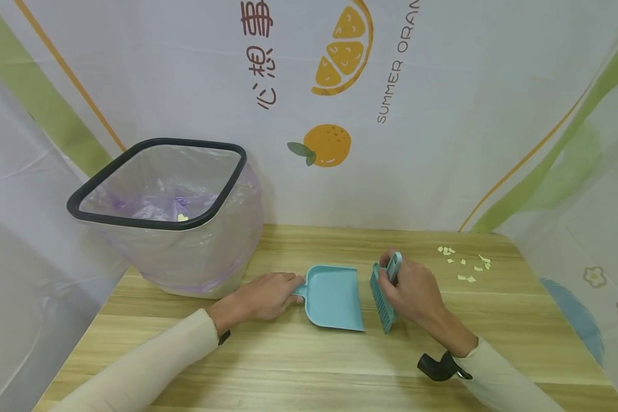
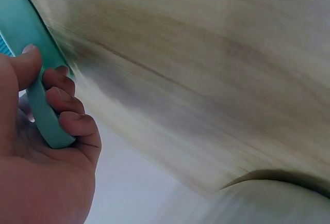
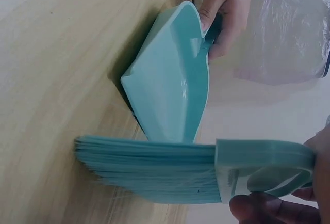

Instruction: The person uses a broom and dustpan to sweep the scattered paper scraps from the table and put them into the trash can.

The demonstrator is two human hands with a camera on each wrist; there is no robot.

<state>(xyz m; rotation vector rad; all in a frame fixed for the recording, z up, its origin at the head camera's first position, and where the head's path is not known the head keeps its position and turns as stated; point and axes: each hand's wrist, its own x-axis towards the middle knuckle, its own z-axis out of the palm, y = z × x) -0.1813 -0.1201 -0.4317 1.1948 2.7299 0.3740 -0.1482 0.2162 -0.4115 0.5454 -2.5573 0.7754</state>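
Note:
My left hand (image 1: 270, 294) grips the short handle of a light blue dustpan (image 1: 332, 297) in the middle of the table. In the left wrist view, thumb and fingers (image 2: 77, 123) curl round that handle (image 2: 46, 121). Just right of the pan's front edge, my right hand (image 1: 416, 289) holds a matching hand brush (image 1: 383, 297) by its handle. The right wrist view shows its blue bristles (image 3: 149, 167) in front of the dustpan (image 3: 165, 90), whose visible floor is bare. Small pale yellow scraps (image 1: 462, 262) lie scattered on the table, beyond my right hand.
A bin (image 1: 185, 252) with a black rim and clear purplish liner stands at the table's back left; a yellow scrap (image 1: 182, 217) shows inside. A white printed curtain (image 1: 417, 171) hangs behind the wooden table (image 1: 298, 366). A black strap piece (image 1: 438, 366) sits at my right wrist.

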